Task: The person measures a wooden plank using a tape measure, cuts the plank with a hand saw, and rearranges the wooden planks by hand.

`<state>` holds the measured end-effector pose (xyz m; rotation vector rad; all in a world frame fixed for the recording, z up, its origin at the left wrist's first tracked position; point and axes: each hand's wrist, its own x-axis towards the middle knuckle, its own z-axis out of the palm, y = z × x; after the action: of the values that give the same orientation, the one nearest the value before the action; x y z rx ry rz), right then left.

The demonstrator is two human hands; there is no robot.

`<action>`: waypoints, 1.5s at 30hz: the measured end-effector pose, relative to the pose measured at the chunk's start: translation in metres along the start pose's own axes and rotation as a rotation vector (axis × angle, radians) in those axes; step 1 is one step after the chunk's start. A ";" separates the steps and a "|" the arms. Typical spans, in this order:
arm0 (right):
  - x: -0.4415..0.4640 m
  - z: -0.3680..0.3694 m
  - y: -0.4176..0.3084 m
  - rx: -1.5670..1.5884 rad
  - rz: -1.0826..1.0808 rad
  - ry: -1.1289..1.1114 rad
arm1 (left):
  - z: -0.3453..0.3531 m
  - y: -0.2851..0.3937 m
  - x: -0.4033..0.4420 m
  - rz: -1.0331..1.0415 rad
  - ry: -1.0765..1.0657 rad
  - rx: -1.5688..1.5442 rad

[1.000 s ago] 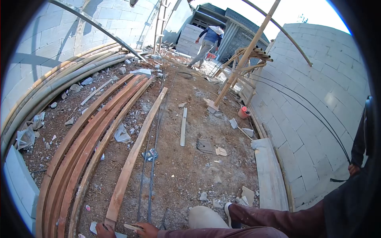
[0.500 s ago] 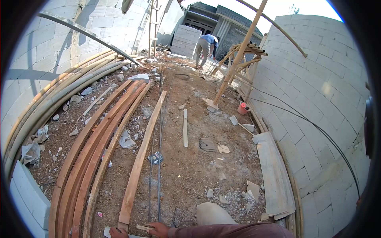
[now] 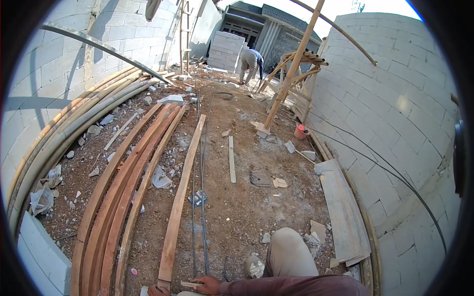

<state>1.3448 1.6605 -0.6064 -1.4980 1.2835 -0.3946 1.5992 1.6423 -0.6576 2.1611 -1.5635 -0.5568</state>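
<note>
A long wooden plank (image 3: pixel 180 200) lies lengthwise on the dirt, its near end at the bottom edge. My left hand (image 3: pixel 158 291) is closed at that near end, partly cut off by the frame. In my right hand (image 3: pixel 209 285), fingers closed, is a short pale wooden strip (image 3: pixel 190 284) pointing toward the plank. The maroon sleeve (image 3: pixel 291 286) of my right arm crosses the bottom. Two thin dark rods (image 3: pixel 203 222) run along the ground just right of the plank. My bent knee (image 3: pixel 289 249) shows beside them.
Several reddish beams (image 3: pixel 111 212) and bamboo poles (image 3: pixel 54 153) lie at left. Block walls (image 3: pixel 395 98) flank the ground. A leaning bamboo pole (image 3: pixel 291 74), a red bucket (image 3: pixel 300 131) and flat boards (image 3: pixel 343 212) are at right. A bent-over person (image 3: pixel 252 63) works at the back.
My view has shifted slightly, and my knee and shoe have come further into view. Both hands sit lower and a little to the right in the picture, still at the plank's near end.
</note>
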 end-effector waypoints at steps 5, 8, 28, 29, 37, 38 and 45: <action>0.004 0.008 0.007 -0.031 0.032 0.041 | 0.003 -0.001 0.006 0.074 0.071 -0.021; 0.002 0.011 0.011 -0.037 0.045 0.027 | 0.006 -0.008 0.001 0.036 0.089 -0.033; 0.002 0.008 0.012 -0.030 0.085 0.002 | 0.024 -0.015 0.006 0.106 0.211 0.014; 0.002 0.008 0.012 -0.034 0.079 0.006 | 0.024 -0.015 0.006 0.108 0.212 0.014; -0.002 0.005 0.004 -0.025 0.077 0.015 | 0.024 -0.016 0.006 0.109 0.169 -0.021; -0.002 0.005 0.003 -0.031 0.080 0.012 | 0.024 -0.017 0.006 0.108 0.173 -0.006; 0.002 0.003 0.008 0.021 0.101 -0.028 | 0.016 -0.009 0.006 0.047 0.098 -0.015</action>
<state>1.3436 1.6609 -0.6152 -1.4100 1.3228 -0.3195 1.5995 1.6374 -0.6758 2.1022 -1.5481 -0.4394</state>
